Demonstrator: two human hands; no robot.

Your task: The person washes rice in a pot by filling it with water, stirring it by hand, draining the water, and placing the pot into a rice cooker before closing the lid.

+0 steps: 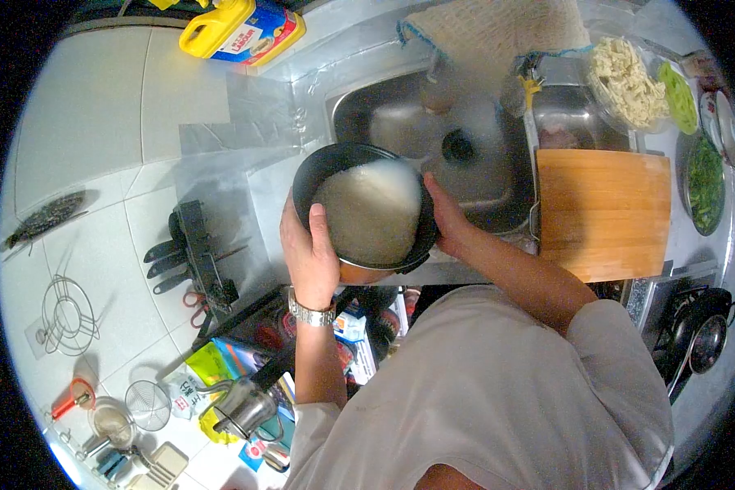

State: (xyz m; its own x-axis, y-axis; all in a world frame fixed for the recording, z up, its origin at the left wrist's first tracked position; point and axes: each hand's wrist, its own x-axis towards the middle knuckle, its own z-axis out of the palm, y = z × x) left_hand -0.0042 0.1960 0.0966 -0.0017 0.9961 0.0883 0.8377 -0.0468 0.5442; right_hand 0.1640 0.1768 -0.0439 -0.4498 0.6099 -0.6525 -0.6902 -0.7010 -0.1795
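Note:
A dark round pot (pixel 306 175) is held between both hands at the left edge of the metal sink (pixel 400 122). Inside it lies pale, grainy content (pixel 367 216) that looks like rice, with a whitish patch at the upper right. My left hand (pixel 309 245) grips the pot's left side, its thumb over the rim. On the right side, my right hand (pixel 447 216) presses against the pot wall, its fingers partly hidden. The pot's underside is out of sight.
Right of the sink is a wooden board (pixel 604 214). Beyond it stand a bowl of pale strips (pixel 626 82) and a bowl of chopped greens (pixel 702 186). A knife rack (pixel 196 253) hangs at left. A yellow jug (pixel 249 33) stands at the top; a wok (pixel 702 339) sits far right.

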